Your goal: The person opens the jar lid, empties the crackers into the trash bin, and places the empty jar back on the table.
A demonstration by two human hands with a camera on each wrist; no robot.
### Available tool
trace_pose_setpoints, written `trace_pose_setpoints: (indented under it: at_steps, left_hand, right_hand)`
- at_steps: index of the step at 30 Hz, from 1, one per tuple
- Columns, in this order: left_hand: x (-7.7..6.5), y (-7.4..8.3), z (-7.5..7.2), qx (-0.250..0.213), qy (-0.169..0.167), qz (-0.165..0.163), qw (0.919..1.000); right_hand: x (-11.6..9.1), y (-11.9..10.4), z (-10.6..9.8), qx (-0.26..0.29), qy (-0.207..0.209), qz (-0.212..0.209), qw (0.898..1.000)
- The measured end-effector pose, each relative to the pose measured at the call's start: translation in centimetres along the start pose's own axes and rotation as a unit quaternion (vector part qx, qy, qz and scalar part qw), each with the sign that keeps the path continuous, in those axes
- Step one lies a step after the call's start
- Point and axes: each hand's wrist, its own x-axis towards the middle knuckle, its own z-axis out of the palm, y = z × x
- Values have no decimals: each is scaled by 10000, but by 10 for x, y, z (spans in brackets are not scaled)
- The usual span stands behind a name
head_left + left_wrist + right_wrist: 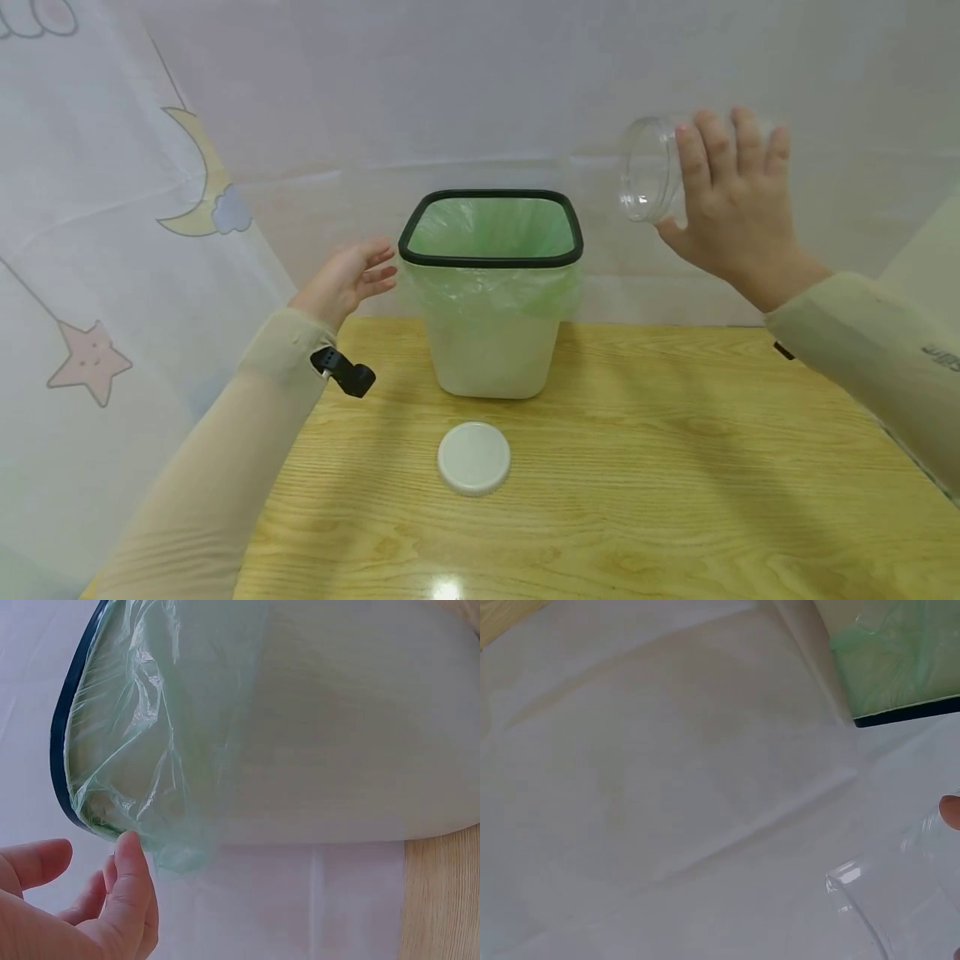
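Note:
My right hand (738, 196) grips a clear plastic jar (651, 169), tipped on its side above and to the right of the bin, its mouth facing left. In the right wrist view the jar (900, 900) shows at the lower right, no contents visible. A whitish trash bin (491, 354) with a black rim (491, 262) and a green bag (487, 292) folded over its edge stands on the table. Beside the bin's left edge is my left hand (348, 279), fingers loosely bent, holding nothing; in the left wrist view its fingertips are close to the bag (180, 859). A white round lid (474, 457) lies in front of the bin.
The wooden table (637, 500) runs from the bin toward me. A pale cloth backdrop (360, 100) hangs behind, printed with a moon and a star. A black wrist device (345, 372) sticks out from my left sleeve.

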Motion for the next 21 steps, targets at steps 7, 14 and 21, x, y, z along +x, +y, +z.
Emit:
trace_pose_setpoints:
  at_steps: [7,14,21]
  left_hand:
    - [-6,-2,-2,284,-72,155,9995]
    - [-10,-5,-5,447,-85,330,9984]
    - [-13,-8,-7,430,-63,447,9981]
  right_hand:
    - [-4,-3,-3,74,-47,221,9997]
    - [-8,-6,-9,228,-149,368,9990]
    - [-15,-8,-13,277,-258,472,9982]
